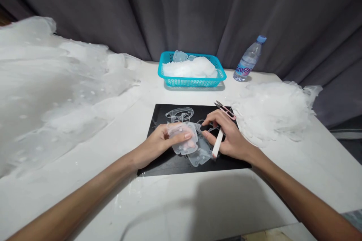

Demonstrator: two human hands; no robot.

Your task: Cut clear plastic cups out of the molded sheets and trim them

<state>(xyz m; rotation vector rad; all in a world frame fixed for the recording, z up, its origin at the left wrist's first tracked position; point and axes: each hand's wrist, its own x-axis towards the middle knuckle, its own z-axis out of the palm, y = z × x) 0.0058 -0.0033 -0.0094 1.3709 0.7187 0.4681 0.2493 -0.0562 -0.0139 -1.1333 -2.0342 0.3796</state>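
My left hand (161,141) grips a translucent, frosted plastic piece (183,150) with rounded corners and small round bumps, the thumb pressed flat on its face. A similar translucent piece (199,156) lies beneath it on a black mat (169,167). My right hand (226,135) is just to the right, with a slim white stick-like tool (217,143) tucked in it, its reddish end pointing down. Thumb and forefinger are curled, with a small gap between their tips. Clear ring-shaped offcuts (179,113) lie behind on the mat.
Small thread scissors (226,110) lie at the mat's back right corner. Behind stands a blue basket (195,82) of white pieces, with a water bottle (249,60) beside it. Large translucent heaps flank the mat, one at left (56,94), a smaller at right (274,109).
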